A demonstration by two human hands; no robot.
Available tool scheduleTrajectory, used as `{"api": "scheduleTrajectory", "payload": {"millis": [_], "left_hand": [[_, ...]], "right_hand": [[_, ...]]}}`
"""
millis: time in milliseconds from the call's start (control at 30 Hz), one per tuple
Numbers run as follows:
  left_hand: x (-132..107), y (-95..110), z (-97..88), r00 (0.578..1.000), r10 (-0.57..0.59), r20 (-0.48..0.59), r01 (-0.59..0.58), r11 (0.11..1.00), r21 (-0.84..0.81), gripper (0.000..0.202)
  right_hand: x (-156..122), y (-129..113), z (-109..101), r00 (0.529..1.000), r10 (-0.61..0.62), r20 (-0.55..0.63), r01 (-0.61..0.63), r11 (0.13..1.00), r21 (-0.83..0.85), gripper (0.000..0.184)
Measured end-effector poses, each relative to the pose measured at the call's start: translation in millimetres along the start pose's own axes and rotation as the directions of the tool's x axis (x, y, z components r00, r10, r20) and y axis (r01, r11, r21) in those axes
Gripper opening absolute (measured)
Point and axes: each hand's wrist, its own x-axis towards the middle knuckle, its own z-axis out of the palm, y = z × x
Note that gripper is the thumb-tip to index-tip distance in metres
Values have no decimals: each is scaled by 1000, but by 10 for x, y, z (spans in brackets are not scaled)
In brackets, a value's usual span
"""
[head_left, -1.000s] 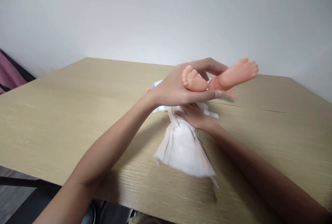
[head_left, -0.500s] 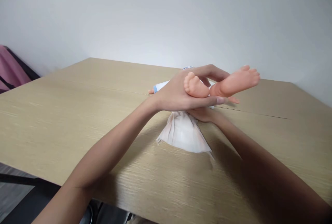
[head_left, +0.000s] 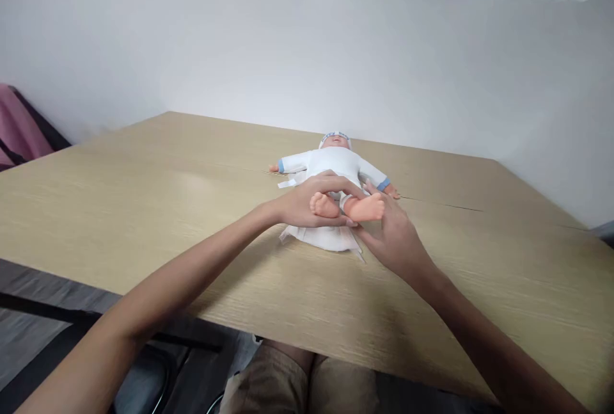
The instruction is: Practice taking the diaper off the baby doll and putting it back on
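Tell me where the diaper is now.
In the head view, the diaper lies on the wooden table, below and slightly right of centre, beneath the doll's feet and the person's left hand.

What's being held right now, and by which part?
The baby doll, by its ankles, in the left hand. The right hand is at one foot; whether it grips cannot be told.

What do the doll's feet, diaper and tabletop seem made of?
Doll's feet: probably vinyl-like plastic; smooth, faint sheen, moulded toes. Diaper: likely nonwoven fabric; matte white, thin ruffled edge. Tabletop: wood or wood-look laminate; grain-like streaks under a soft shine.
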Motion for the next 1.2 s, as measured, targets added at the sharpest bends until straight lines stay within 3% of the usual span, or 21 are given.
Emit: {"api": "scheduleTrajectory", "payload": {"millis": [100,233,400,500,700,933,1067,1200], "left_hand": [[-81,33,18,998,53,22,-54,998,31,33],[-269,12,-91,996,64,65,-74,985,158,35],[-745,-243,-347,983,32,179,-90,942,324,24],[-1033,-422,-391,977,23,214,-89,948,304,37],[-1303,-595,-236,976,-9,220,-58,952,300,48],[-1342,-614,-197,960,-40,277,-50,949,312,73],[-1254,-547,-276,947,-117,301,27,957,288,69],[-1110,-403,-320,918,-237,319,144,947,289,58]], "right_hand": [[68,-51,43,997,-68,22,65,990,129,61],[113,66,-6,965,-248,83,241,967,87,50],[-15,358,-168,896,-387,217,385,921,56,48],[-141,504,-133,871,-421,252,428,903,31,41],[-300,604,76,871,-412,267,431,902,-14,46],[-304,678,23,882,-366,297,358,930,84,47],[-257,748,-70,891,-298,344,232,948,219,51],[-181,677,-143,889,-229,396,143,961,235,53]]}}
